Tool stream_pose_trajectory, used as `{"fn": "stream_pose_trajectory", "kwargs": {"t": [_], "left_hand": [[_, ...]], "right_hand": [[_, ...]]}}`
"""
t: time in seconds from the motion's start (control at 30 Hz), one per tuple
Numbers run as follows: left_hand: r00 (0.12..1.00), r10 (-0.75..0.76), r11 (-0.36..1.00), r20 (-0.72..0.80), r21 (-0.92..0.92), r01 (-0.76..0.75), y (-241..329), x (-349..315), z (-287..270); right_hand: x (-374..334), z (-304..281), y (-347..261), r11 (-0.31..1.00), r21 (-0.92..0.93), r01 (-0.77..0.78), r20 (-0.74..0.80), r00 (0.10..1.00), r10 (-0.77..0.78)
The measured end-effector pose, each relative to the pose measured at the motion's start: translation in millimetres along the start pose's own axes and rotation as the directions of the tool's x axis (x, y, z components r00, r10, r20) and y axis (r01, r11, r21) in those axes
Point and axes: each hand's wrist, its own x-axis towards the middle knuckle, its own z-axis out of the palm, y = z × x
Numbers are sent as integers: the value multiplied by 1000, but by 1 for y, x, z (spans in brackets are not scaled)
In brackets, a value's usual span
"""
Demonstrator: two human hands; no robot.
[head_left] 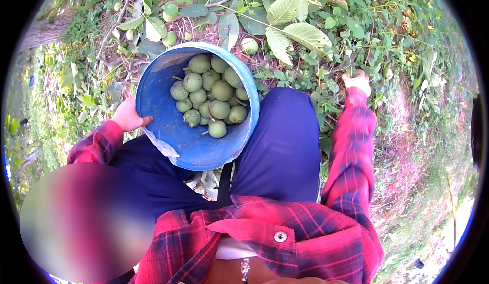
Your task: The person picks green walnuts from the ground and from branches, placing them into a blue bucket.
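A blue bucket (163, 126) tilts toward me between my knees, its mouth facing up. Inside lie several round green fruits (220, 90) that look like walnuts in their husks, a few with short stems. My left hand (131, 116) grips the bucket's left rim, thumb over the edge. Out to the right, my right hand (358, 82) reaches down among the low leaves. Its fingers look curled, and whatever they hold is hidden. A green walnut (388, 73) lies in the plants just right of that hand.
More green walnuts lie beyond the bucket, one on bare soil (249, 46) and another by its far rim (169, 39). A leafy branch (285, 17) stretches across the ground ahead. A tree trunk (46, 32) stands at the far left, with low weeds all around.
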Motion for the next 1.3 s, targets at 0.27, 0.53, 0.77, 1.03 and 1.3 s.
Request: {"fn": "stream_pose_trajectory", "kwargs": {"t": [0.27,0.53,0.77,1.03,1.3], "left_hand": [[997,73,993,-9,-91,-73,-11,0,5],[996,84,992,-30,-95,-86,-12,0,6],[997,15,998,-72,-62,-20,-21,3,14],[990,32,981,-139,-185,-58,-31,4,22],[991,-85,988,-101,-136,71,-32,1,22]], "right_hand": [[-62,-53,-24,-574,652,-496,246,854,-458],[-3,-1,-87,477,878,-26,261,862,-434],[-26,-26,-179,931,2,365,163,919,-360],[13,9,-183,909,68,412,147,897,-418],[-74,-133,-174,-257,965,-43,-221,384,-896]]}}
